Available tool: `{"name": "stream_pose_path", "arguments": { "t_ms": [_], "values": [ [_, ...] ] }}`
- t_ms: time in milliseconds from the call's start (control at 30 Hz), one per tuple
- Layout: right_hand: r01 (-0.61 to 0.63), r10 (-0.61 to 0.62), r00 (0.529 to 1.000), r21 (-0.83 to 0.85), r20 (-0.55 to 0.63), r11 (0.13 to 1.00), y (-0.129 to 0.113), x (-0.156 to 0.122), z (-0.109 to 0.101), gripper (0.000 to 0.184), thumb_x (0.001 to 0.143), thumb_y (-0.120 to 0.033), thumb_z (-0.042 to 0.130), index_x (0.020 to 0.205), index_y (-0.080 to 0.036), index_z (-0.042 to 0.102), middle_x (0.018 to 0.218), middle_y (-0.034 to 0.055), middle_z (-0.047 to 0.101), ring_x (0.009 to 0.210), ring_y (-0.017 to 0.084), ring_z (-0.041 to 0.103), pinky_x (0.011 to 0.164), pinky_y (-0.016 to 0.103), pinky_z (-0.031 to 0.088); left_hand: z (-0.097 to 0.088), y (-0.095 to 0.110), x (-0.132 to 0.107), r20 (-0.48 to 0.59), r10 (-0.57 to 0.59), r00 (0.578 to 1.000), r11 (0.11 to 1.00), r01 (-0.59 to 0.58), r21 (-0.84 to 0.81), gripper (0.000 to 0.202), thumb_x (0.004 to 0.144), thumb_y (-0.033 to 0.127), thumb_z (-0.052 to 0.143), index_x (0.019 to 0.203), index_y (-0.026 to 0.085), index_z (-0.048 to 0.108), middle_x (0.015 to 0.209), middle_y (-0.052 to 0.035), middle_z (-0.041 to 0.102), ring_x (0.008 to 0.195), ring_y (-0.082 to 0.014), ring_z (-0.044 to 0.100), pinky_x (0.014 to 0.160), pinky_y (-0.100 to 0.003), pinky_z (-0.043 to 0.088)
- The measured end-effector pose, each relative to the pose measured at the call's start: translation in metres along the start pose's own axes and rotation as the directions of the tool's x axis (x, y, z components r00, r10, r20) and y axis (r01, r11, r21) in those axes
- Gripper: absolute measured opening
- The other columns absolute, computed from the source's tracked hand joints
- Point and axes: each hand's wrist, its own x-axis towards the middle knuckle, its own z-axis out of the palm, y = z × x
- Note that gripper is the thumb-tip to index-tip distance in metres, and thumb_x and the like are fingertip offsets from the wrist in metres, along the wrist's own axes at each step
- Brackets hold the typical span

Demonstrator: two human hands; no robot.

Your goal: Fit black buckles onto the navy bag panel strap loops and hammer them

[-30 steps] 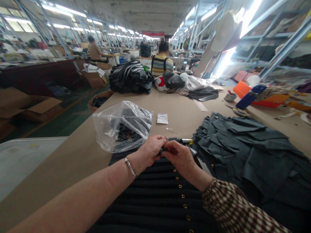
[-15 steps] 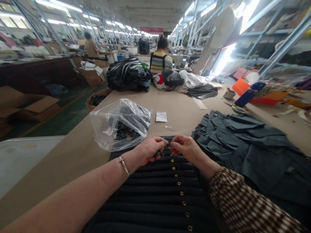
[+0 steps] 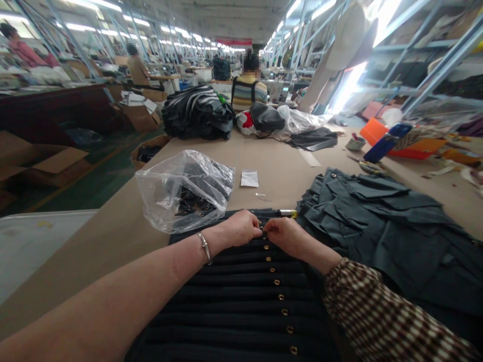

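A row of overlapping black straps (image 3: 241, 301) with small gold fittings lies on the table in front of me. At the far end of that row, my left hand (image 3: 241, 229) and my right hand (image 3: 285, 235) meet, both pinched closed on the top strap's gold fitting (image 3: 264, 235). A bracelet sits on my left wrist. Just beyond my fingers lies a tool with a yellow and silver tip (image 3: 287, 213). A clear plastic bag (image 3: 184, 191) holding more dark pieces with metal rings rests to the left of my hands.
A pile of dark grey cut fabric pieces (image 3: 385, 221) covers the table on the right. Further off lie a small white paper (image 3: 249, 178), scissors (image 3: 364, 165), an orange tray (image 3: 407, 146) and dark bundles (image 3: 199, 113). A person in a striped top (image 3: 249, 93) sits beyond the table's end.
My hands came apart a little and lifted, then closed together again lower on the strap's fitting. The view has shifted slightly.
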Motion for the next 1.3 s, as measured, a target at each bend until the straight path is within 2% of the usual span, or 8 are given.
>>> {"name": "stream_pose_path", "arguments": {
  "t_ms": [267, 433, 700, 867, 1067, 1167, 1233, 1300],
  "values": [
    [-0.061, 0.05, 0.994, 0.114, 0.094, 0.992, 0.013, 0.005, 0.006, 0.017, 0.07, -0.012, 0.059, 0.077, -0.017, 0.073, 0.068, 0.0005, 0.07, 0.063, 0.013, 0.06, 0.057, 0.021, 0.043, -0.006, 0.005, 0.001, 0.042, -0.027, 0.999, 0.988, 0.02, 0.152, 0.01, 0.07, 0.019, 0.055, 0.065, 0.016, 0.063, 0.045, 0.0057, 0.045, 0.043, -0.0088, 0.039, 0.047, -0.024, 0.025],
    [-0.03, 0.009, 0.991, 0.166, 0.131, 0.986, 0.018, 0.005, 0.003, 0.02, 0.07, -0.012, 0.058, 0.08, -0.017, 0.074, 0.075, 0.0015, 0.072, 0.068, 0.015, 0.064, 0.062, 0.022, 0.046, -0.005, 0.008, -0.002, 0.061, -0.025, 0.998, 0.983, 0.013, 0.186, 0.013, 0.072, 0.019, 0.053, 0.067, 0.016, 0.064, 0.045, 0.0057, 0.045, 0.043, -0.0084, 0.038, 0.047, -0.024, 0.025],
    [0.062, -0.063, 0.995, 0.022, 0.074, 0.998, 0.022, 0.006, 0.012, 0.019, 0.069, -0.01, 0.055, 0.074, -0.019, 0.071, 0.069, 0.0, 0.069, 0.064, 0.012, 0.059, 0.057, 0.02, 0.04, -0.004, 0.011, -0.001, 0.046, -0.024, 0.999, 0.973, 0.012, 0.231, 0.011, 0.07, 0.016, 0.056, 0.062, 0.015, 0.064, 0.045, 0.0054, 0.046, 0.044, -0.0083, 0.037, 0.047, -0.024, 0.027],
    [0.02, -0.016, 0.999, -0.092, 0.046, 0.996, 0.011, 0.004, 0.007, 0.013, 0.069, -0.011, 0.057, 0.068, -0.018, 0.067, 0.062, -0.0011, 0.064, 0.058, 0.011, 0.052, 0.053, 0.02, 0.034, -0.005, 0.005, -0.001, 0.028, -0.036, 0.999, 0.972, 0.028, 0.233, 0.011, 0.068, 0.016, 0.057, 0.059, 0.016, 0.062, 0.044, 0.0049, 0.047, 0.044, -0.0089, 0.039, 0.047, -0.024, 0.027],
    [0.092, -0.093, 0.996, -0.09, -0.001, 0.992, 0.008, 0.0, 0.0, 0.011, 0.075, -0.015, 0.056, 0.069, -0.019, 0.064, 0.064, -0.0009, 0.063, 0.059, 0.011, 0.051, 0.056, 0.022, 0.034, -0.013, -0.005, -0.006, 0.022, -0.039, 0.999, 0.994, 0.036, 0.104, 0.008, 0.069, 0.02, 0.057, 0.064, 0.016, 0.063, 0.047, 0.0047, 0.049, 0.044, -0.0081, 0.041, 0.046, -0.022, 0.028],
    [0.124, -0.122, 0.99, 0.02, -0.067, 0.992, -0.007, -0.007, -0.002, 0.01, 0.079, -0.018, 0.056, 0.074, -0.019, 0.064, 0.068, -0.0005, 0.064, 0.063, 0.011, 0.054, 0.06, 0.023, 0.037, -0.016, -0.007, -0.013, 0.022, -0.046, 0.999, 0.999, 0.047, -0.022, 0.017, 0.077, 0.03, 0.052, 0.08, 0.018, 0.062, 0.052, 0.0059, 0.047, 0.043, -0.0078, 0.042, 0.042, -0.021, 0.027],
    [0.087, -0.082, 0.996, 0.236, -0.03, 0.968, -0.021, -0.012, -0.001, 0.007, 0.078, -0.021, 0.058, 0.079, -0.018, 0.064, 0.073, 0.0004, 0.066, 0.064, 0.011, 0.055, 0.059, 0.022, 0.04, -0.016, -0.007, -0.017, 0.03, -0.055, 0.998, 0.982, 0.059, -0.18, 0.018, 0.08, 0.034, 0.049, 0.085, 0.019, 0.059, 0.055, 0.0067, 0.046, 0.042, -0.0072, 0.042, 0.039, -0.019, 0.025],
    [-0.028, -0.011, 0.997, 0.511, 0.073, 0.859, -0.033, -0.015, 0.005, 0.013, 0.077, -0.028, 0.061, 0.084, -0.017, 0.061, 0.075, 0.0012, 0.066, 0.06, 0.011, 0.056, 0.056, 0.022, 0.043, -0.015, -0.004, -0.02, 0.035, -0.058, 0.998, 0.919, 0.068, -0.389, 0.014, 0.08, 0.033, 0.05, 0.083, 0.02, 0.055, 0.056, 0.0068, 0.046, 0.042, -0.0064, 0.042, 0.037, -0.018, 0.022]
  ]
}}
